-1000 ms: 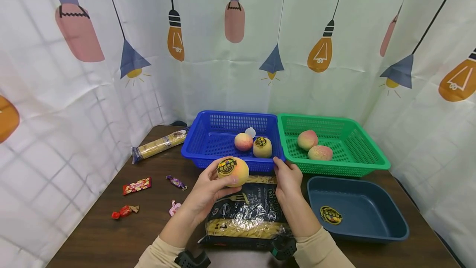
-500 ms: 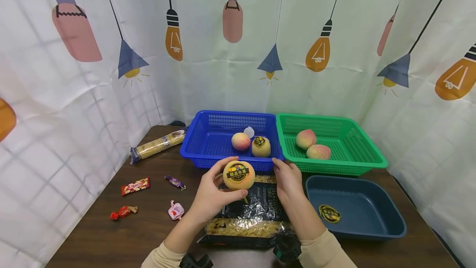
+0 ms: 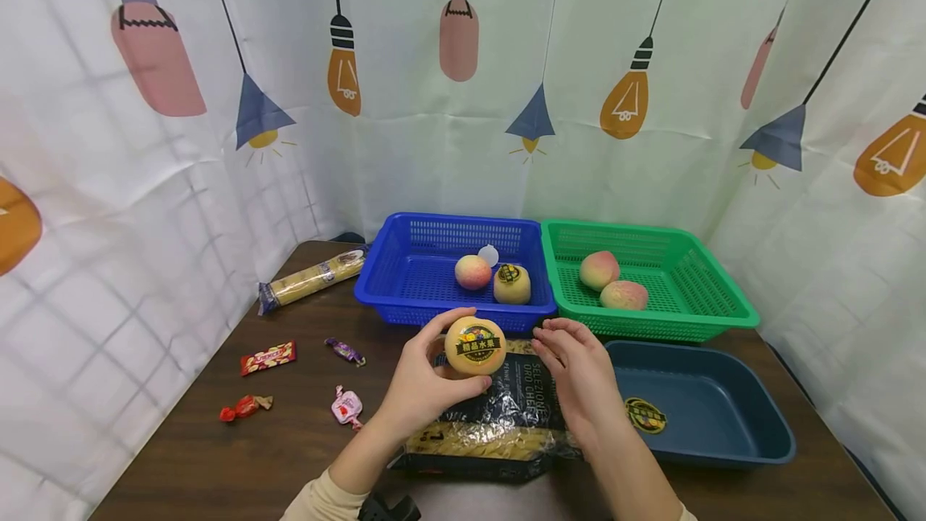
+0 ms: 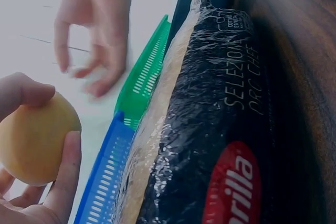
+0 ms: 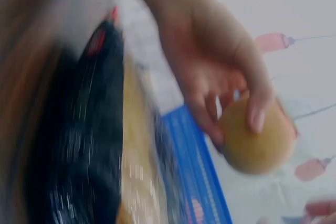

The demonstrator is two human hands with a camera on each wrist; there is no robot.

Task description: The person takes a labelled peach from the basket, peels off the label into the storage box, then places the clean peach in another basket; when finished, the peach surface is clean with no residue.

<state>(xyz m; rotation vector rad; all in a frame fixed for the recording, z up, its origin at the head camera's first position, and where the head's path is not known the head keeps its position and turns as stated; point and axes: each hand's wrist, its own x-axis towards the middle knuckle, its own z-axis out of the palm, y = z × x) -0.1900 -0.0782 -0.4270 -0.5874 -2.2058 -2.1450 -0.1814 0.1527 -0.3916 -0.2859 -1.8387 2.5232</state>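
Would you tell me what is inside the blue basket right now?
The blue basket holds two fruits, one bearing a dark sticker, and a small white disc behind them. Its floor beneath them is covered.

L hand [image 5: 210,82] grips yellow fruit [image 5: 257,142] | pasta bag [image 5: 89,145] below | blurry

A dark wooden table [image 3: 217,457] stands against white curtains [image 3: 434,143], seemingly fabric, printed with lamps.

right hand [image 3: 579,372] lifted off pasta bag [image 3: 499,416], fingers spread
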